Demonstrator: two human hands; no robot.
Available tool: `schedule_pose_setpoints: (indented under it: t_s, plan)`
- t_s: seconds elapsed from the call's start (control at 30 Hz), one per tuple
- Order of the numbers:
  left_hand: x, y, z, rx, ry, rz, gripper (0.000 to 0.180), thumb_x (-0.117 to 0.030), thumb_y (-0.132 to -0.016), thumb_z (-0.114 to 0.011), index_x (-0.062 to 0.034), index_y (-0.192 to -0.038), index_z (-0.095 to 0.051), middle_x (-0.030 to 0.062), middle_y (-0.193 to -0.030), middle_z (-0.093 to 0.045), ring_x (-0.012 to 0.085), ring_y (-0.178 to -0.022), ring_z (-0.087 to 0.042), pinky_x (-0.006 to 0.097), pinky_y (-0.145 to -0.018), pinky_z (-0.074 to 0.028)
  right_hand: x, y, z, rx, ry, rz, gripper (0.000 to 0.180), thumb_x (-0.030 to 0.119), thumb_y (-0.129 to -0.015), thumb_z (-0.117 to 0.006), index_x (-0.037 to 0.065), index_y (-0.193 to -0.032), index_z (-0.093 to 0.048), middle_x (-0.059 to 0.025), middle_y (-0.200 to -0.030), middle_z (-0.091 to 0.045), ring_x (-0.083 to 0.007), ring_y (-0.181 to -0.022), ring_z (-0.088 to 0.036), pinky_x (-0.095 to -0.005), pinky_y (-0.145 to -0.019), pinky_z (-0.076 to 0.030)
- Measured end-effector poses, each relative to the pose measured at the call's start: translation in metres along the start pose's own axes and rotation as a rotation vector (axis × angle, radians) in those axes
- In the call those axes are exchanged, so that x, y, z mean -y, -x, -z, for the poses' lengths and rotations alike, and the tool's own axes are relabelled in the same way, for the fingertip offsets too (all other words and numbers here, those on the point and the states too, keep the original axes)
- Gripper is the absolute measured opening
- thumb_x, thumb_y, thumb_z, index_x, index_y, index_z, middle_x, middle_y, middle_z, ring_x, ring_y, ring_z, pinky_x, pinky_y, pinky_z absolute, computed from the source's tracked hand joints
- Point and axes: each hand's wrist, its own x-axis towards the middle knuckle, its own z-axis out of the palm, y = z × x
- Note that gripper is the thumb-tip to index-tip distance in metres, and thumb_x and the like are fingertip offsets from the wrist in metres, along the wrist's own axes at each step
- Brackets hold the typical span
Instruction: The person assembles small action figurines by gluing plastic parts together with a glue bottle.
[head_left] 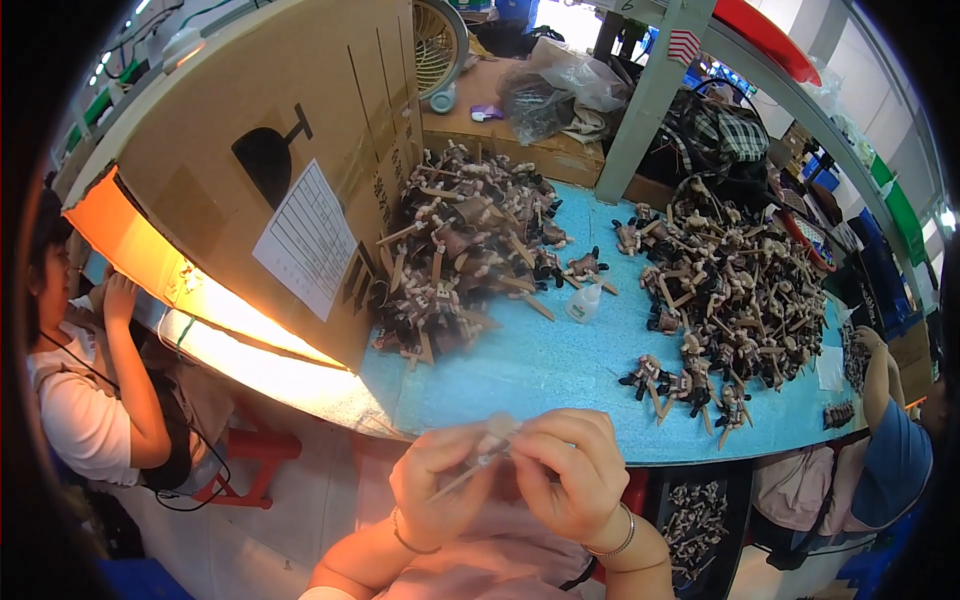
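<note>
Close to my body, in front of the table's near edge, my left hand (440,478) is closed around a small pale figurine on a flat stick (497,430). The stick points down and to the left across my fingers. My right hand (568,472) pinches the same piece from the other side with thumb and fingertips. Its details are blurred and partly covered by my fingers. Beyond my hands, a heap of brown, black and cream figurines on sticks (470,240) lies at the left of the blue tabletop (540,375). Another figurine heap (740,290) spreads over the right side.
A small white bottle (583,303) stands between the heaps. A tall cardboard box (250,130) walls off the left, where a lamp glows. A metal post (655,100) rises behind. A black tray of figurines (660,540) is below right. Other people (95,400) sit at both sides.
</note>
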Motion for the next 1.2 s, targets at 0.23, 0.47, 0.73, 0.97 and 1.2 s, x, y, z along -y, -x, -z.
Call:
schedule_pose_setpoints:
  t_s: [0.23, 0.47, 0.73, 0.97, 1.2]
  plan:
    - [0.004, 0.005, -0.006, -0.055, 0.034, 0.097, 0.034, 0.012, -0.076, -0.062, 0.0000, -0.100, -0.041, 0.0198, -0.102, -0.057, 0.0167, -0.089, -0.059, 0.027, -0.076, -0.050, 0.008, 0.007, 0.001, 0.177, 0.060, -0.080, 0.046, 0.001, -0.063, -0.069, 0.002, -0.106, -0.055, -0.0114, -0.102, -0.055, -0.0277, -0.091, -0.056, -0.0361, -0.076, -0.043]
    - [-0.002, 0.004, -0.020, -0.051, 0.274, 0.373, 0.030, 0.009, -0.080, -0.059, 0.0001, -0.103, -0.042, 0.0179, -0.109, -0.055, 0.0168, -0.096, -0.057, 0.029, -0.082, -0.047, 0.002, 0.012, -0.001, 0.198, 0.223, -0.083, 0.058, 0.003, -0.059, -0.070, 0.002, -0.113, -0.049, -0.0125, -0.107, -0.051, -0.0282, -0.095, -0.052, -0.0387, -0.079, -0.041]
    - [-0.016, -0.025, 0.001, 0.287, 0.057, 0.232, 0.033, -0.005, -0.078, -0.064, 0.0001, -0.110, -0.060, 0.0149, -0.099, -0.060, 0.0263, -0.085, -0.060, 0.031, -0.073, -0.049, -0.040, 0.041, 0.003, 0.026, -0.700, -0.578, 0.064, 0.006, -0.057, -0.082, 0.005, -0.109, -0.045, -0.0076, -0.102, -0.048, -0.0218, -0.100, -0.049, -0.0337, -0.087, -0.038]
    - [-0.011, -0.041, -0.004, 0.295, 0.153, 0.220, 0.019, -0.007, -0.085, -0.057, -0.0016, -0.102, -0.063, 0.0090, -0.087, -0.057, 0.0165, -0.076, -0.053, 0.026, -0.069, -0.043, -0.030, 0.053, 0.002, 0.029, -1.235, -0.625, 0.070, 0.004, -0.056, -0.084, 0.007, -0.111, -0.041, -0.0065, -0.110, -0.041, -0.0187, -0.105, -0.044, -0.0336, -0.091, -0.035]
    - [-0.011, -0.035, -0.007, 0.273, 0.309, 0.296, 0.017, -0.004, -0.083, -0.061, -0.0031, -0.099, -0.065, 0.0073, -0.085, -0.057, 0.0137, -0.074, -0.051, 0.025, -0.064, -0.041, -0.028, 0.055, 0.002, 0.053, -1.321, -0.670, 0.072, 0.010, -0.056, -0.086, 0.006, -0.112, -0.041, -0.0061, -0.111, -0.041, -0.0166, -0.105, -0.042, -0.0312, -0.091, -0.035]
